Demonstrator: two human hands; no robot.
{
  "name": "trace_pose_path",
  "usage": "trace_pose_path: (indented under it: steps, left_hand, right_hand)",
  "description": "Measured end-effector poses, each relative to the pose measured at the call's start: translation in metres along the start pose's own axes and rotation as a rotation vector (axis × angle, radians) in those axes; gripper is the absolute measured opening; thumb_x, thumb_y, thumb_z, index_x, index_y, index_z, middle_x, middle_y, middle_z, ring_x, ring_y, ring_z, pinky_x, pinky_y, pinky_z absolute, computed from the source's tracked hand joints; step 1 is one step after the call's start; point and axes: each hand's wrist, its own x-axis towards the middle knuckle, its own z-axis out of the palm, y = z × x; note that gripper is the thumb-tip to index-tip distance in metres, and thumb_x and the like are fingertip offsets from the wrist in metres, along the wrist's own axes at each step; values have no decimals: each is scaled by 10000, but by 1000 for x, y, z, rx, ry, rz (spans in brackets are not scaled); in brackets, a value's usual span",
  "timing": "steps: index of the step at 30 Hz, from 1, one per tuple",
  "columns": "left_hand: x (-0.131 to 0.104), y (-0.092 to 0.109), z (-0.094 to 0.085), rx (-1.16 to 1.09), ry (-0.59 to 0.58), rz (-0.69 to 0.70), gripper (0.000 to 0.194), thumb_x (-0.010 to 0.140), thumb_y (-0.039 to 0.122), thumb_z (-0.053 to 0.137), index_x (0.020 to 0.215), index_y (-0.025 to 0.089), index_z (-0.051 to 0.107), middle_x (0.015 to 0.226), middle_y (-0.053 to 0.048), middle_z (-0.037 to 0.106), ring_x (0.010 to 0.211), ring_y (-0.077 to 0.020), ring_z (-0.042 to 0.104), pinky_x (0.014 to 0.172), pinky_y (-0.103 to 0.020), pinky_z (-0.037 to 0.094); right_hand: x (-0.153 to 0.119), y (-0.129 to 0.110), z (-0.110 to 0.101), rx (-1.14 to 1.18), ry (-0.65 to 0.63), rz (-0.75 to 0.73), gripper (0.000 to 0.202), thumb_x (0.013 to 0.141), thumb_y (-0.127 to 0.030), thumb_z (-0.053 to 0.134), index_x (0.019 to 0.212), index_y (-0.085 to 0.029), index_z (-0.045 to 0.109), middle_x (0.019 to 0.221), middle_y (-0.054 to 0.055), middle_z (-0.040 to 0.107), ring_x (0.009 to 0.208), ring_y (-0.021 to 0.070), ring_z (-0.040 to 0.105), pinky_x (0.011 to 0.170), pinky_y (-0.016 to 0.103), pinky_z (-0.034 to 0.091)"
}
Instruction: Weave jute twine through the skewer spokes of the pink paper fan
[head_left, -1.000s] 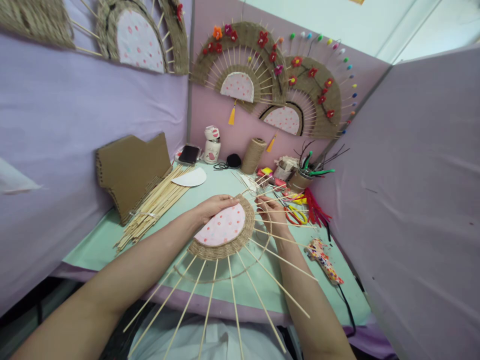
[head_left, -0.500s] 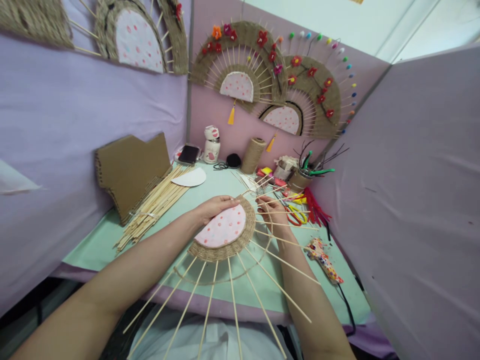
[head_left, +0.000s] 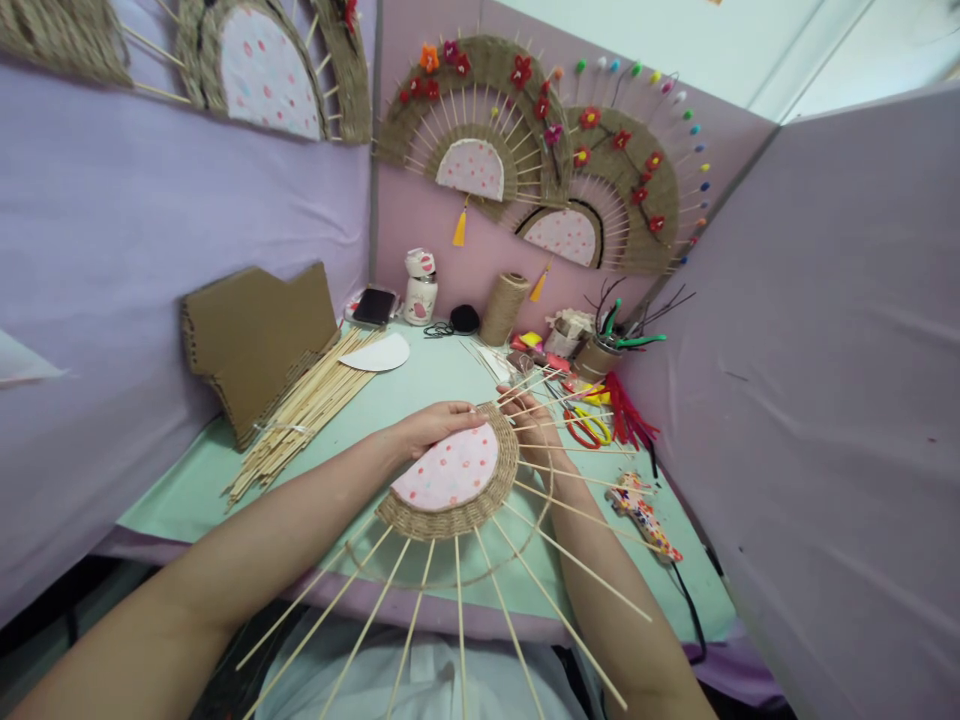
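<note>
the fingers of the left hand (head_left: 431,428) pinch the half-round fan (head_left: 454,470) at its straight edge; those of the right hand (head_left: 534,425) curl among its sticks (head_left: 460,640), grip unclear. between them, the inner twine band (head_left: 442,522) looks woven; beyond, the sticks are bare save one loose strand (head_left: 442,586).

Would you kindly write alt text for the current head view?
A left hand holds a half-round brown-twine fan with a red-dotted pale centre; the right hand is at its thin pale sticks. Flower-decorated twine fans hang on the pink wall.
</note>
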Motion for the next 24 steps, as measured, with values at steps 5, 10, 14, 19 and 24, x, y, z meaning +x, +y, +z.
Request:
trace_pose_path:
  steps: [5, 10, 14, 19, 24]
  left_hand:
    - [1, 0, 0, 10, 0, -6, 338, 573, 371, 781, 748, 143, 601, 639, -2, 646, 540, -99, 591, 571, -226, 460]
    - [2, -1, -2, 14, 11, -8, 347, 565, 373, 784, 756, 145, 604, 634, 3, 641, 532, -96, 583, 569, -226, 460]
    - [2, -1, -3, 17, 8, -5, 345, 574, 381, 777, 766, 147, 611, 644, 0, 647, 536, -99, 585, 572, -230, 462]
    - [1, -1, -2, 40, 11, -1, 336, 588, 381, 769, 773, 146, 616, 633, 5, 638, 519, -90, 572, 555, -224, 455]
    - [1, -1, -1, 28, 8, -4, 326, 595, 374, 768, 767, 143, 616, 653, -3, 646, 547, -97, 584, 579, -231, 462]
  right_hand:
    - [-3, 1, 4, 1, -27, 3, 198, 620, -295, 738, 740, -188, 623, 621, -28, 588, 536, 100, 512, 525, 238, 404]
    - [-2, 2, 5, -17, -37, -4, 197, 596, -295, 742, 687, -190, 604, 589, -29, 581, 522, 111, 489, 507, 244, 384]
    - [0, 2, 6, -42, -26, -11, 190, 597, -288, 734, 694, -182, 610, 612, -12, 608, 560, 132, 523, 542, 258, 404]
    - [-1, 2, 7, -45, -5, -25, 184, 602, -283, 735, 691, -176, 613, 625, -13, 617, 567, 126, 534, 569, 258, 417]
    - [2, 7, 2, -40, 14, -25, 202, 637, -331, 721, 731, -198, 601, 619, -27, 609, 529, 118, 526, 531, 257, 411]
